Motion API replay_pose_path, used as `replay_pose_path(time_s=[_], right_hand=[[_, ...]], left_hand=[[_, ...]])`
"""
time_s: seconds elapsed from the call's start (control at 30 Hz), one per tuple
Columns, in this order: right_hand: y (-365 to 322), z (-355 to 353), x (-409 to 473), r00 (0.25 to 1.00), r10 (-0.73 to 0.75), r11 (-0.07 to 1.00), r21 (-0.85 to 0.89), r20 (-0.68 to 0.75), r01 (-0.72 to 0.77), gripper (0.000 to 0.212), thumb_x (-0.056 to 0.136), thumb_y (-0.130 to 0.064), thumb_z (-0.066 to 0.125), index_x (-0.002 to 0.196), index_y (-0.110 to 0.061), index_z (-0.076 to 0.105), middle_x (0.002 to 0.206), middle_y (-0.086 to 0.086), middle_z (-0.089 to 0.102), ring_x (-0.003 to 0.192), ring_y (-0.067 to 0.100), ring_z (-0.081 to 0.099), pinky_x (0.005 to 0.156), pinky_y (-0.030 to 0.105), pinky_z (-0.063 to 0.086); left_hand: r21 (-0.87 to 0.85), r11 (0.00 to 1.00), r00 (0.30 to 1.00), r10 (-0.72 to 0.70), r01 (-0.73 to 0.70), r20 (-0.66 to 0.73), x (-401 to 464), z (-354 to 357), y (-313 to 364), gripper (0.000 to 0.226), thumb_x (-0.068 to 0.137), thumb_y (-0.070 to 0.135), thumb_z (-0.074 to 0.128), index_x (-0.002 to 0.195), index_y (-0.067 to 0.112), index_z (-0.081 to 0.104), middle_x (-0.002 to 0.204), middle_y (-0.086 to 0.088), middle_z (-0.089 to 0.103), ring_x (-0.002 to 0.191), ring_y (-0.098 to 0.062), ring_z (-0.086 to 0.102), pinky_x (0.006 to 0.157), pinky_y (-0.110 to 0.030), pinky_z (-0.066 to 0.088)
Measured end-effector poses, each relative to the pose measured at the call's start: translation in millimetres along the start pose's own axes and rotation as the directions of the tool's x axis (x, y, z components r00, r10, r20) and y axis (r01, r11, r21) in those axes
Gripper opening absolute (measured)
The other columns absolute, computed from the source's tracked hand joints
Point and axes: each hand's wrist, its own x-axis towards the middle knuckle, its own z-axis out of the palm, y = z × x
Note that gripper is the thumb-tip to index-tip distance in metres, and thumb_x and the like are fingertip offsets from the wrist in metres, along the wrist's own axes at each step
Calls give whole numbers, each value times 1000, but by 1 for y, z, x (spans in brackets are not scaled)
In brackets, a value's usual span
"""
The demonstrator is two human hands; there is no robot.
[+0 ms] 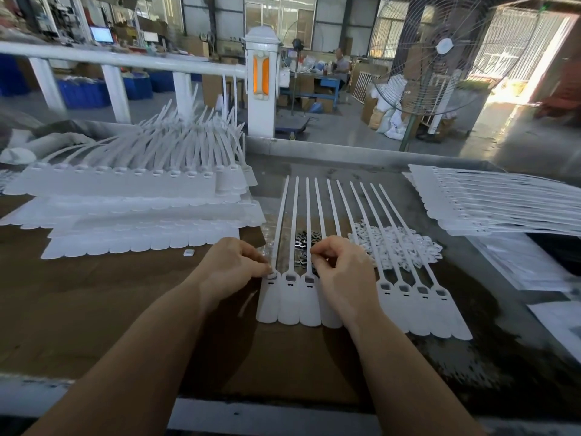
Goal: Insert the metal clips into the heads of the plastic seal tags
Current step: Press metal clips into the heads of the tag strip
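Note:
A joined strip of white plastic seal tags [421, 309] lies flat in front of me, tails fanning away and heads in a row. My left hand [232, 262] has curled fingers at the leftmost tag head [271, 276], its fingertips pressing there. My right hand [339, 272] is curled over the middle heads, pinching something small that I cannot make out. A small pile of dark metal clips [303, 242] lies between the tails just beyond my hands. Several heads on the right show open rectangular slots.
A pile of small white plastic caps [405, 247] lies right of the clips. Stacks of tag strips sit at the left [125, 196] and right [503, 202]. One loose white cap [189, 253] rests on the brown cardboard. A standing fan [440, 58] is beyond the table.

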Motion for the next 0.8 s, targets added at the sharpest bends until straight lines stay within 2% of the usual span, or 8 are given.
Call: replay_pose_path(time_s=[0.13,0.33,0.6,0.8], right_hand=[[0,0,0,1000,-1,1000,-9,6,1,12,89,-12,60,96,-15,69,91,-3,65,88,9,57,79,15,42],[-1,0,0,1000,15,1000,2,15,-15,11,89,-13,59,95,-16,68,90,-5,64,89,10,57,79,18,43],[-2,1,1,1000,21,1000,12,12,-21,11,89,-12,59,94,-17,68,85,-10,59,89,11,57,82,25,47],[-1,0,0,1000,14,1000,-4,11,-14,10,89,-13,60,93,-18,68,83,-13,55,88,8,56,79,20,44]], left_hand=[[-1,1000,999,-13,13,34,2,-3,1,2,80,19,72,80,20,71,83,2,68,80,-10,61,61,-20,42],[-1,999,996,-51,51,76,8,-5,3,2,78,18,74,78,19,72,87,-1,68,87,-15,61,76,-29,48],[-32,994,991,-98,101,93,10,-7,2,5,76,21,76,74,24,72,87,0,69,87,-16,61,71,-29,47],[-36,994,989,-99,104,114,10,-8,1,5,74,19,77,74,23,74,85,-1,71,85,-16,64,69,-29,47]])
